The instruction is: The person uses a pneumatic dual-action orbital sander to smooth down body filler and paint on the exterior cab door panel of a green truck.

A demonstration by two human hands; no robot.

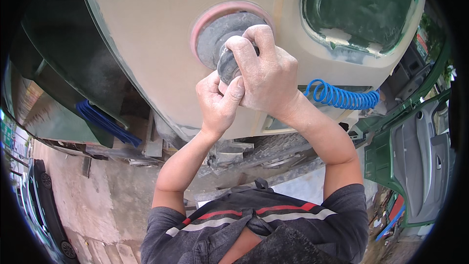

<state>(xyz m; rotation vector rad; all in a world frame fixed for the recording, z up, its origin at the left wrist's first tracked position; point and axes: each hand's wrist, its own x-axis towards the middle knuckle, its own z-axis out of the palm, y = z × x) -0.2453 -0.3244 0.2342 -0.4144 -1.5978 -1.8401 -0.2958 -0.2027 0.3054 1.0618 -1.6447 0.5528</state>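
Both my hands are on a round dark sander (pixel 227 36), a disc with a pink rim that lies against the beige-coated body panel (pixel 146 24) of a vehicle. Dusty with pale powder, my right hand (pixel 268 71) wraps over the sander's black grip from the right, fingers curled. From below, my left hand (pixel 220 100) closes on the same grip, its thumb meeting the right hand. The contact face of the disc is hidden against the panel. A blue coiled air hose (pixel 344 97) stretches to the right behind my right forearm; its joint with the sander is not visible.
A dark green window area (pixel 361 7) with pale filler patches is at the upper right. A green door with grey lining (pixel 417 161) stands at the right. At left are an opening with blue cloth (pixel 107 122) and, farther off, a parked dark car (pixel 46 210).
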